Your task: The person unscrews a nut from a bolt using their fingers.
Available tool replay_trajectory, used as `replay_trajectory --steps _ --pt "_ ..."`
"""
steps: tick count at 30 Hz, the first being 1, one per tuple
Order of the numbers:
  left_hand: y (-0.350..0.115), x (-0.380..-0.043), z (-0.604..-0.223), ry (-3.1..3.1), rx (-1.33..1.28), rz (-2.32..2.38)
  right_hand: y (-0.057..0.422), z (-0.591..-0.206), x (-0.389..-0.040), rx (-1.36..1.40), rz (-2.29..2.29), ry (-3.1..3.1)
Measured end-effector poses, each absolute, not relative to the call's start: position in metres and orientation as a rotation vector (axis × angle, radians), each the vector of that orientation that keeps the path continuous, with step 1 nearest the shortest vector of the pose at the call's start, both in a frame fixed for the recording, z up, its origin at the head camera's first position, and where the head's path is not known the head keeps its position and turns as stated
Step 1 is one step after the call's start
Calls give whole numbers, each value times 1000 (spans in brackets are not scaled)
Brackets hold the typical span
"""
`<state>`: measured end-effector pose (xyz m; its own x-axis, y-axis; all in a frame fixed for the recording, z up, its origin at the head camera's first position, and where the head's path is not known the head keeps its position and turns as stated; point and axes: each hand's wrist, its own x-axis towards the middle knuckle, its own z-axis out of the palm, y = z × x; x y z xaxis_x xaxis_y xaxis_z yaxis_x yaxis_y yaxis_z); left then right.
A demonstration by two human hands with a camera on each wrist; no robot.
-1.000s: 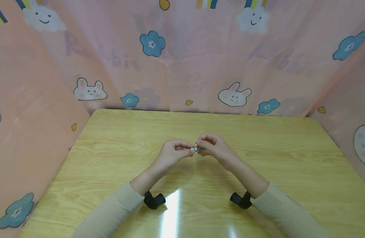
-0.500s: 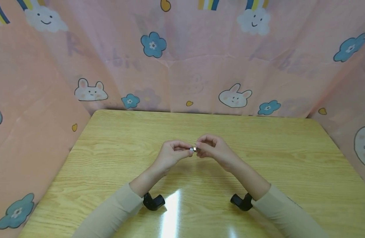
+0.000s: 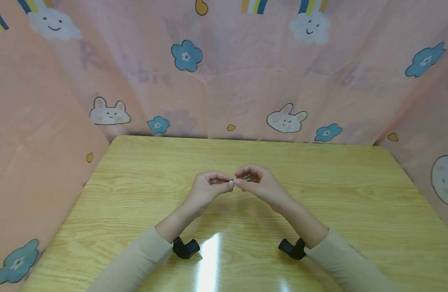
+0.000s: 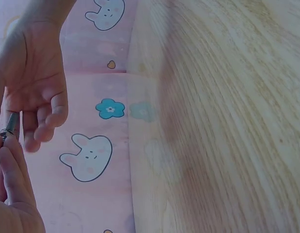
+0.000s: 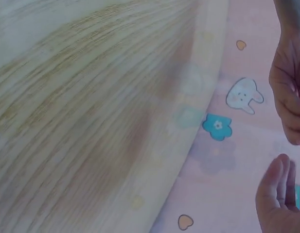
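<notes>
A small silver bolt point(image 3: 231, 181) is held between both hands, above the middle of the table. My left hand point(image 3: 205, 190) pinches one end with thumb and fingers. The thumb and forefinger of my right hand point(image 3: 262, 184) meet around the part just beside it, and the shaft sticks out inside that palm. In the left wrist view the threaded bolt point(image 4: 12, 122) points up toward the right palm point(image 4: 35, 82), with a wider ring-like part near the left fingertips point(image 4: 9, 155). The right wrist view hides the bolt past its edge.
The wooden table point(image 3: 165, 162) reaches back to a pink curtain point(image 3: 231, 93) printed with rabbits, flowers and clouds. Black wrist cameras point(image 3: 185, 248) hang below both sleeves point(image 3: 136, 259). A bright light reflection point(image 3: 208, 263) lies on the front of the tabletop.
My right thumb and forefinger have moved left along the bolt, covering the shiny hex part that showed before. Its shaft now shows behind them. The left hand keeps its pinch.
</notes>
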<state>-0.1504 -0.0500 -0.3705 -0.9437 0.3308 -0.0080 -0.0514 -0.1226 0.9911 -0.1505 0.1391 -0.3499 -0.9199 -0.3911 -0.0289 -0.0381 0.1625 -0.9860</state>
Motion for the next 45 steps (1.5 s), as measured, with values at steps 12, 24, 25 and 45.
replay_trajectory --steps 12,24,25,45 --pt "-52 -149 -371 1877 339 2168 141 -351 -151 -465 -1874 2099" --pt "-51 -147 -367 1948 351 2127 142 -347 -151 -478 -1861 2106" --pt "-51 -147 -366 1954 352 2126 142 -346 -152 -492 -1859 2118" --pt "-54 -147 -365 1931 352 2140 141 -342 -152 -481 -1799 2159"
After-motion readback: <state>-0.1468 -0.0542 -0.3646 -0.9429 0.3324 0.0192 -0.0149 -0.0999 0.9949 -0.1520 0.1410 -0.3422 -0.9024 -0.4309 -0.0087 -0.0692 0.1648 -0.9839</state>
